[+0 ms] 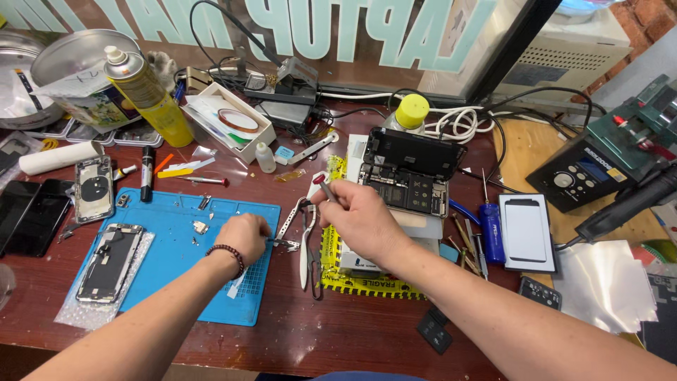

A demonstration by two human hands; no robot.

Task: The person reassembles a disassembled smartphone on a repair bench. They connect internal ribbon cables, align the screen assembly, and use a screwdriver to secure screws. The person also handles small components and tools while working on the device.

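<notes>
right hand [360, 215]: screwdriver [326, 189] | yellow tape [367, 282] beneath | yellow spray can [149, 95] back-left

Can't really see what the left hand [243, 236] is pinching, its fingers cover it. The right hand [360, 215] hides most of the screwdriver [323, 186] shaft. Far left, the metal bowl [17, 77] gets cut off by the edge.
</notes>
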